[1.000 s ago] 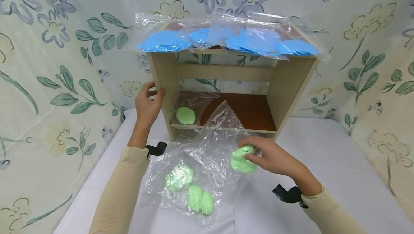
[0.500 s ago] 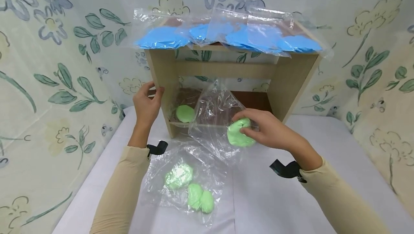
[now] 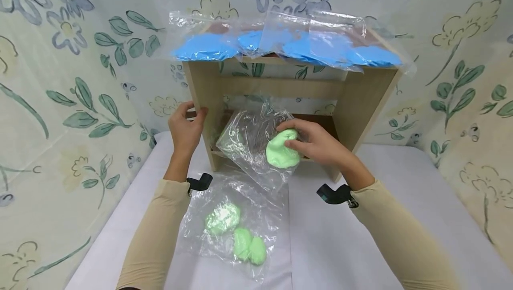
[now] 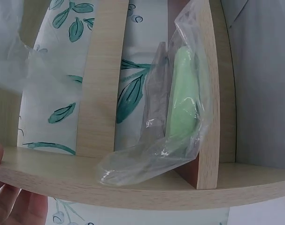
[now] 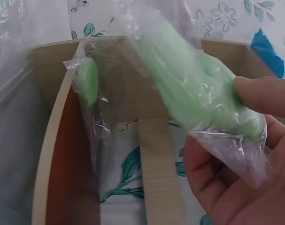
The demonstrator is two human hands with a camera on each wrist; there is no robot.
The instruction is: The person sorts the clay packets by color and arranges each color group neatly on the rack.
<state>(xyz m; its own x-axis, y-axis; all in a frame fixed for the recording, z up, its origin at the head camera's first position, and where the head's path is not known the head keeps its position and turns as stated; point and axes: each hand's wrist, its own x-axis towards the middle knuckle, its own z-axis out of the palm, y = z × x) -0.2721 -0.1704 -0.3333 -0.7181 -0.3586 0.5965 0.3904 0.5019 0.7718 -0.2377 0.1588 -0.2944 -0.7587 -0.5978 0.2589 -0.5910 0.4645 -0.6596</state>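
Note:
My right hand (image 3: 322,143) pinches a clear plastic bag holding a light green, dough-like lump (image 3: 282,151), thumb on one side and fingers on the other. It hangs in front of the lower board of a small wooden shelf unit (image 3: 366,103). My left hand (image 3: 186,127) grips the front edge of the unit's left side panel (image 4: 133,194). On the lower board, at the left, lies another bag with a green lump (image 5: 88,82); the held bag covers most of it in the head view. Its plastic overhangs the board's front edge.
Clear bags with flat blue contents (image 3: 316,49) cover the unit's top and overhang its front. Below, on the white cloth (image 3: 332,245), lie more bagged green lumps (image 3: 222,218). Flower-patterned fabric (image 3: 80,147) hangs behind and at both sides.
My right hand has raised the bagged green lump from over the cloth and moved it left, to the shelf opening. My left hand has stayed on the side panel.

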